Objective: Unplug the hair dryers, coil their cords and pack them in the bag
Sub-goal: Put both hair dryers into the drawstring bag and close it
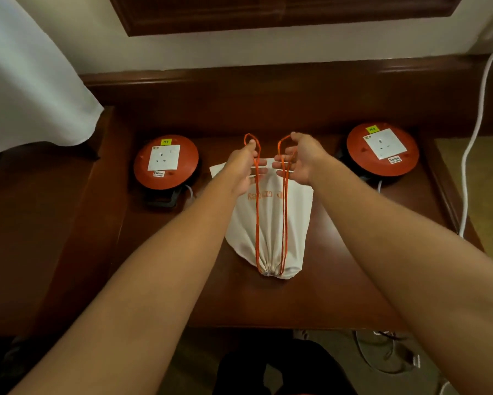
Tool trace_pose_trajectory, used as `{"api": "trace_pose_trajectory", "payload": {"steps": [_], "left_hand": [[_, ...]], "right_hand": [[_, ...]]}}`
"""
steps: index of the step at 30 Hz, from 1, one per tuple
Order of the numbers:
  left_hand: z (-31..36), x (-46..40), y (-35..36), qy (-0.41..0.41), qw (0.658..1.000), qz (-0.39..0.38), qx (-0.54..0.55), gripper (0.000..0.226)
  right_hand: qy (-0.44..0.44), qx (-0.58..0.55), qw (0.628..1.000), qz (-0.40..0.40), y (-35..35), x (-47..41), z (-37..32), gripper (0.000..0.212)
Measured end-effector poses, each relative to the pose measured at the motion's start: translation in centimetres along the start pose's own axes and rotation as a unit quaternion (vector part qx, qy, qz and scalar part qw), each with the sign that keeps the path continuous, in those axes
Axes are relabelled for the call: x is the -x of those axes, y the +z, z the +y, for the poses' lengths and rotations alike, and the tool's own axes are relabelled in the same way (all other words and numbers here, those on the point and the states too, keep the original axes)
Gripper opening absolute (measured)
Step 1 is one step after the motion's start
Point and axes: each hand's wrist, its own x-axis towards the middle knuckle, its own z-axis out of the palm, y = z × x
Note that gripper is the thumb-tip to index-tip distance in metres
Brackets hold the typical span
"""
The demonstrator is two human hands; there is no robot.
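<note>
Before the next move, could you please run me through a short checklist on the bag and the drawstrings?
1. Left hand holds its orange drawstring loop: ok.
2. Right hand holds the other orange loop: ok.
3. Bag mouth gathered shut, at the near end: ok.
4. Bag lies on the wooden table: ok.
5. Hair dryers inside the bag: cannot tell.
6. Sockets on both red cable reels free of plugs: ok.

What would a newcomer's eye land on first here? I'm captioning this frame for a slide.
Mid-table, a white drawstring bag lies cinched shut, its orange cords stretched away from the camera. The left hand and right hand each hold one cord loop. A round red cable reel with a socket sits on each side, left and right.
</note>
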Motion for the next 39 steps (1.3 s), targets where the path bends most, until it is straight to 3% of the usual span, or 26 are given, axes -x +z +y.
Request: {"api": "trace_pose_trajectory", "payload": {"steps": [5, 12, 16, 19, 22, 24, 29, 33, 36, 39], "left_hand": [[1.4, -2.6, 0.6, 0.014, 1.000, 0.014, -0.020, 0.046], [2.3, -4.0, -1.2, 0.061, 0.968, 0.002, -0.245, 0.057], [-1.6, -4.2, -4.3, 0.098, 0.974, 0.069, -0.193, 0.054], [-6.5, -3.8, -6.7, 0.068, 0.974, 0.139, -0.163, 0.056], [-10.5, -4.0, -8.2, 0.015, 0.987, 0.123, -0.105, 0.077], [-11.2, -3.6, -8.0, -0.024, 0.992, 0.116, -0.047, 0.077], [-12.0, -5.3, -7.8, -0.042, 0.991, 0.105, 0.068, 0.070], [-11.8, -6.2, -7.7, -0.047, 0.990, 0.112, 0.072, 0.069], [-11.8, -6.9, -7.6, -0.071, 0.987, 0.102, 0.102, 0.064], [-11.6, -7.3, -7.1, -0.097, 0.984, 0.077, 0.125, 0.059]], "right_hand": [[-0.018, 0.049, 0.999, -0.008, 1.0, -2.0, -1.9, 0.048], [-0.105, 0.198, 0.971, 0.079, -1.1, -4.1, -2.3, 0.055], [-0.106, 0.216, 0.962, 0.127, -4.9, -4.1, 2.0, 0.050], [-0.046, 0.171, 0.973, 0.145, -6.7, -3.5, 6.6, 0.042], [0.015, 0.126, 0.986, 0.107, -7.0, -2.7, 9.6, 0.029], [0.027, 0.074, 0.993, 0.083, -6.5, -2.8, 10.8, 0.028], [0.001, 0.011, 0.999, 0.043, -5.5, -4.0, 12.4, 0.048], [-0.032, -0.014, 0.999, 0.018, -4.4, -4.9, 12.6, 0.064], [-0.063, -0.023, 0.998, 0.022, -3.2, -5.3, 12.3, 0.062], [-0.079, -0.010, 0.996, 0.035, -2.5, -5.7, 12.5, 0.079]]}}
